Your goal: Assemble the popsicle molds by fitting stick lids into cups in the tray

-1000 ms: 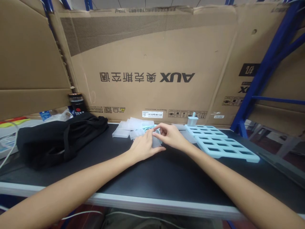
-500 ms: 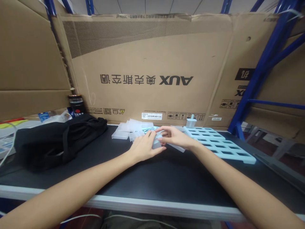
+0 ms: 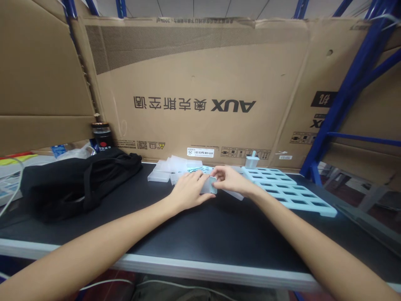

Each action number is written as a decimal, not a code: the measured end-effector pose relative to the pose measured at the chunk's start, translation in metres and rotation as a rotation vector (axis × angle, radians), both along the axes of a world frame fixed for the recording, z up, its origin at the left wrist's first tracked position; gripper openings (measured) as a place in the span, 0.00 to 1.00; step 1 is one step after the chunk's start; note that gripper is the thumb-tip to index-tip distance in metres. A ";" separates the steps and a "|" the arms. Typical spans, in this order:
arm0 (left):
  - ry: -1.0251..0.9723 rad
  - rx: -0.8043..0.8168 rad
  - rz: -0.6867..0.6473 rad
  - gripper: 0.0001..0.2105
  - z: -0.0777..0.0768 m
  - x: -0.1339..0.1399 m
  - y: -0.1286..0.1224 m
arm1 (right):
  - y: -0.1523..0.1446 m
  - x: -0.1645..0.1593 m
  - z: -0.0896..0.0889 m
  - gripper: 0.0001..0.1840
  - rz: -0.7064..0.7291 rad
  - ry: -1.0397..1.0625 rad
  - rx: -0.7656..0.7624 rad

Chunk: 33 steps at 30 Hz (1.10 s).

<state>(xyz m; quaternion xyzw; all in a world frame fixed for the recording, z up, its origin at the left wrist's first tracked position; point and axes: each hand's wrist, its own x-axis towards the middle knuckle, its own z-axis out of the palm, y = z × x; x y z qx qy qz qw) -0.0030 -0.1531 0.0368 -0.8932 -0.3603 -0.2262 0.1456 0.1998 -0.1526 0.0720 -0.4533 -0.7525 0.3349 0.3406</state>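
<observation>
Over the middle of the table, my left hand point(image 3: 189, 189) wraps around a translucent popsicle mold point(image 3: 207, 186) lying on its side, its end turned to the right. That end shows a pale blue face, seemingly its lid. My right hand point(image 3: 230, 179) is closed with its fingertips at that end, partly hiding it. Behind my left hand is a pile of clear popsicle molds point(image 3: 158, 176), with blue lid or stick pieces point(image 3: 199, 169) beside them. Another clear piece point(image 3: 234, 194) lies under my right wrist.
To the right lies a light blue slotted rack point(image 3: 302, 205), with one popsicle mold and blue stick point(image 3: 252, 161) upright at its far left corner. A black bag point(image 3: 62, 186) and a dark jar point(image 3: 102, 136) are on the left. Cardboard point(image 3: 194, 83) walls the back.
My right fingers have shifted slightly and come closer together at the mold's end, so more of its pale blue face shows. My left hand keeps its hold. The camera view has shifted a little.
</observation>
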 end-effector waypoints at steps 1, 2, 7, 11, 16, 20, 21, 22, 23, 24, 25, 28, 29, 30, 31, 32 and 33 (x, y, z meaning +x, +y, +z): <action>0.008 0.001 -0.003 0.29 0.000 0.000 0.000 | 0.000 -0.002 -0.002 0.14 0.006 0.007 -0.012; 0.013 -0.004 -0.002 0.29 0.000 -0.001 0.000 | 0.000 -0.004 -0.004 0.14 0.007 0.017 -0.022; 0.001 -0.042 0.017 0.31 -0.003 -0.002 0.001 | -0.004 -0.005 -0.002 0.18 0.008 0.079 -0.093; -0.040 -0.063 0.019 0.34 -0.005 -0.002 0.001 | -0.008 -0.004 0.005 0.20 0.073 0.178 -0.197; 0.023 -0.058 0.022 0.35 -0.003 -0.001 0.001 | -0.008 -0.004 0.002 0.21 0.032 0.201 -0.259; 0.054 -0.051 0.031 0.32 0.001 -0.001 -0.001 | -0.009 -0.005 0.002 0.21 0.025 0.213 -0.282; 0.048 -0.051 0.022 0.33 0.001 -0.001 -0.002 | -0.010 -0.005 0.002 0.22 0.026 0.225 -0.287; 0.040 -0.053 0.013 0.33 0.002 -0.001 -0.002 | -0.010 -0.006 0.003 0.22 0.029 0.238 -0.292; 0.032 -0.055 0.007 0.34 0.002 -0.002 -0.002 | -0.011 -0.006 0.004 0.23 0.033 0.248 -0.295; 0.024 -0.057 0.005 0.35 0.003 -0.002 -0.003 | -0.012 -0.007 0.004 0.24 0.036 0.255 -0.295; 0.018 -0.062 0.006 0.36 0.003 -0.002 -0.003 | -0.012 -0.007 0.005 0.24 0.036 0.261 -0.293; 0.007 -0.090 0.012 0.35 0.004 -0.003 -0.002 | -0.013 -0.008 0.005 0.26 0.031 0.270 -0.291; 0.002 -0.106 0.013 0.34 0.004 -0.003 -0.002 | -0.014 -0.008 0.005 0.26 0.031 0.278 -0.287; -0.004 -0.127 0.014 0.33 0.004 -0.003 -0.002 | -0.014 -0.009 0.005 0.27 0.031 0.287 -0.280; -0.010 -0.148 0.015 0.32 0.004 -0.003 -0.002 | -0.014 -0.009 0.005 0.28 0.031 0.298 -0.271; -0.017 -0.167 0.016 0.31 0.004 -0.003 -0.001 | -0.015 -0.009 0.005 0.29 0.031 0.306 -0.258; -0.026 -0.183 0.015 0.30 0.003 -0.003 -0.001 | -0.016 -0.010 0.005 0.30 0.033 0.310 -0.244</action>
